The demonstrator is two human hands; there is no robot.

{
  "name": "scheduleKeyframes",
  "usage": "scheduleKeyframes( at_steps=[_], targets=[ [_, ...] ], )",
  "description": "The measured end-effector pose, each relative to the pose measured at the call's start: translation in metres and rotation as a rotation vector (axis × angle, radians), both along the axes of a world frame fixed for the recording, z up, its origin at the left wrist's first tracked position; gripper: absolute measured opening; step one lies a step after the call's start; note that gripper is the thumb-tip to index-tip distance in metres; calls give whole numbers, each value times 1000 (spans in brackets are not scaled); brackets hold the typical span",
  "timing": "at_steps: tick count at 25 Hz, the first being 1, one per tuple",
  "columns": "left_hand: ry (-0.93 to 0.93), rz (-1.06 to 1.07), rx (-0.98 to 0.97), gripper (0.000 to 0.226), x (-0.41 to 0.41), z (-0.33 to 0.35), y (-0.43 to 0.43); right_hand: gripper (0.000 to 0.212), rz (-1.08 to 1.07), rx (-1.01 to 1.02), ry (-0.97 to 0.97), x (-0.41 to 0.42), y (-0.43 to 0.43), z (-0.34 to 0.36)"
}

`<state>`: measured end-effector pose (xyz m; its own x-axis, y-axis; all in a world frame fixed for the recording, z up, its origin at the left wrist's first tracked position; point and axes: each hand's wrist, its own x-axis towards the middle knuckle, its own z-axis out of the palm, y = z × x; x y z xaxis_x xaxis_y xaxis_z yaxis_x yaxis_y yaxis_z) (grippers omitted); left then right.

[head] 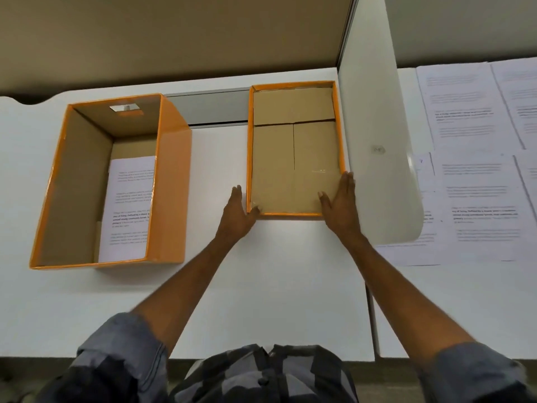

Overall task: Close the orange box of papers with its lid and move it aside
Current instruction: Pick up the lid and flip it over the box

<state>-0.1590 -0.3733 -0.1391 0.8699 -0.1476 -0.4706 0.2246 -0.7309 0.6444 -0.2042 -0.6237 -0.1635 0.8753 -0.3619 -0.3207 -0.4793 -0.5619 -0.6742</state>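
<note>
An open orange box [173, 181] with a brown cardboard inside stands on the white table at the left, and printed papers [128, 207] lie flat on its bottom. The orange lid [293, 158] lies upside down to its right, brown inside facing up. My left hand [238, 213] grips the lid's near left corner, thumb inside the rim. My right hand [341, 203] grips the near right corner, thumb inside and fingers along the outer edge. The lid rests on the table.
A white divider panel [374, 126] stands right beside the lid. Beyond it, several printed sheets [476, 158] are spread over the neighbouring table. A grey cable slot [209, 107] runs between box and lid at the back. A tan wall panel [174, 33] closes the far edge.
</note>
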Motion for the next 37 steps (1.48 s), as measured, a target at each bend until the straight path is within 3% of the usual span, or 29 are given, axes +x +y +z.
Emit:
scheduleKeyframes(
  at_steps=[6,13,19,24,33,37],
  targets=[
    [41,77,-162,95,9,10,-16,84,-172,206,-6,19,2,10],
    [-92,125,-202,83,-6,13,4,91,-208,320,-43,12,9,27],
    [-106,193,-379,83,-27,25,29,65,-235,529,-165,-5,11,47],
    [-175,136,-461,84,-30,46,57,54,-225,645,-242,-21,21,72],
    [-343,41,-563,84,-43,96,129,64,-192,760,-340,-51,85,141],
    [-455,-41,-462,78,-44,112,180,66,-277,814,-397,-65,132,174]
  ],
)
